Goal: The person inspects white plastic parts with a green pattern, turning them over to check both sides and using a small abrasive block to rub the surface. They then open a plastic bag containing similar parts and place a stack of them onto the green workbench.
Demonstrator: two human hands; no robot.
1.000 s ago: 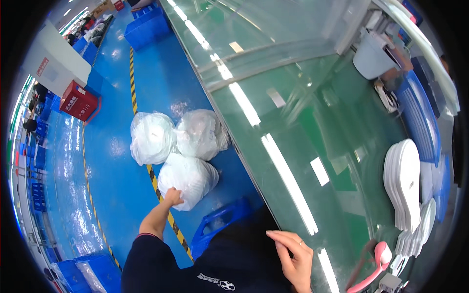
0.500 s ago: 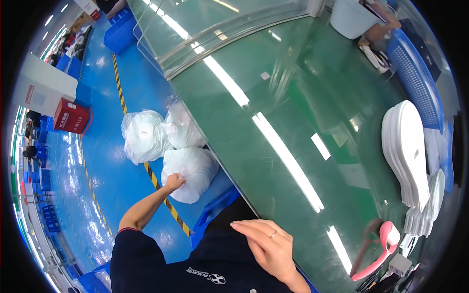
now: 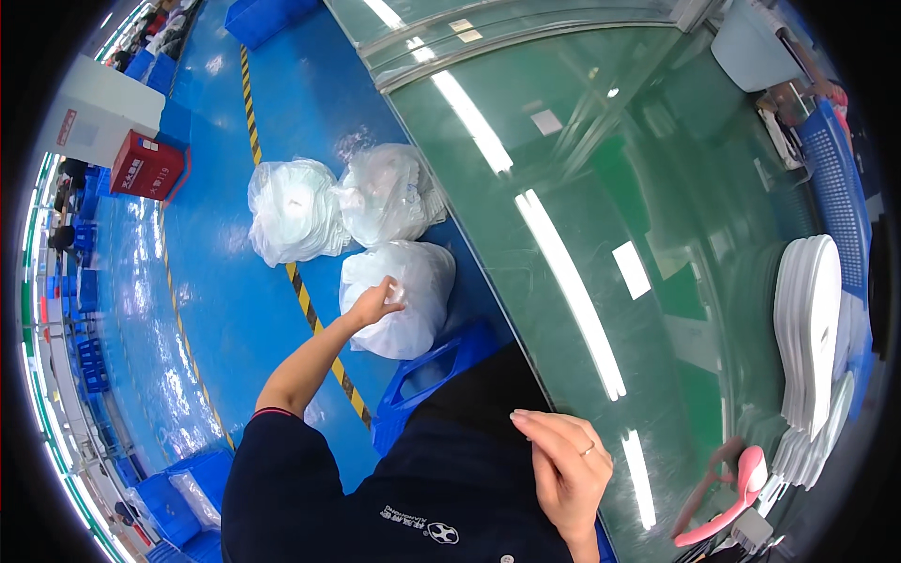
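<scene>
Three translucent plastic bags full of pale, layered pieces sit on the blue floor beside the table. My left hand [image 3: 377, 302] is at the top of the nearest bag [image 3: 413, 314], thumb and fingers apart against the plastic; its palm side is hidden. The other two bags, a left one [image 3: 293, 211] and a right one [image 3: 389, 192], stand just beyond it, touching each other. My right hand [image 3: 571, 469] hovers in front of my body by the table edge, fingers stretched out, holding nothing.
The glossy green table [image 3: 507, 272] lies to my right. On it stand a stack of white insole-shaped pieces [image 3: 809, 324], a pink-handled tool [image 3: 737, 497] and a blue perforated basket [image 3: 835, 188]. A blue crate [image 3: 394, 413] is at my legs; a red box [image 3: 147, 166] stands farther left.
My left hand's fingers have loosened from a closed grip on the nearest bag. The view has shifted, so the bags and table appear displaced. My right hand remains raised and holds nothing.
</scene>
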